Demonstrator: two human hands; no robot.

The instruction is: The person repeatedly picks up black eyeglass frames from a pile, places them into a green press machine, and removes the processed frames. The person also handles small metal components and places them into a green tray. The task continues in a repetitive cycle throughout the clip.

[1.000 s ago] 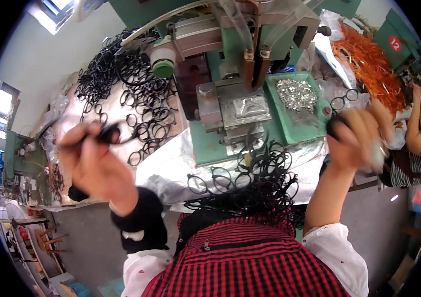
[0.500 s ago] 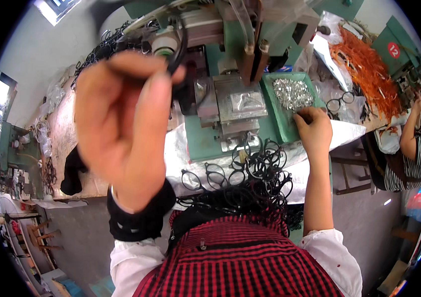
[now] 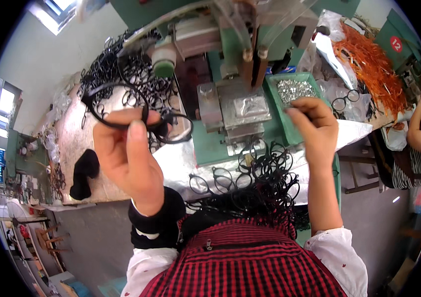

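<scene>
My left hand (image 3: 133, 161) pinches a black glasses frame (image 3: 145, 113) between thumb and fingers, left of the machine. Both rims of it show. My right hand (image 3: 318, 126) is over the near right side of a green tray (image 3: 292, 131), its thumb and fingertips together. Whatever is between those fingertips is too small to make out. Small shiny metal pieces (image 3: 295, 90) lie heaped in the tray's far part. Between my hands stands a green machine with a metal fixture (image 3: 245, 111). Several black glasses frames (image 3: 242, 195) are piled at the table edge before me.
Another heap of black frames (image 3: 163, 81) lies at the far left of the table, with a black cloth sleeve (image 3: 85, 173) nearer. On the right are orange strips (image 3: 369, 64) and a single glasses frame (image 3: 345, 100). A person in stripes (image 3: 411, 166) sits beyond.
My left hand has moved lower and away from the camera, and the glasses frame has turned so that both rims show. My right hand has lifted slightly from the tray's metal pieces.
</scene>
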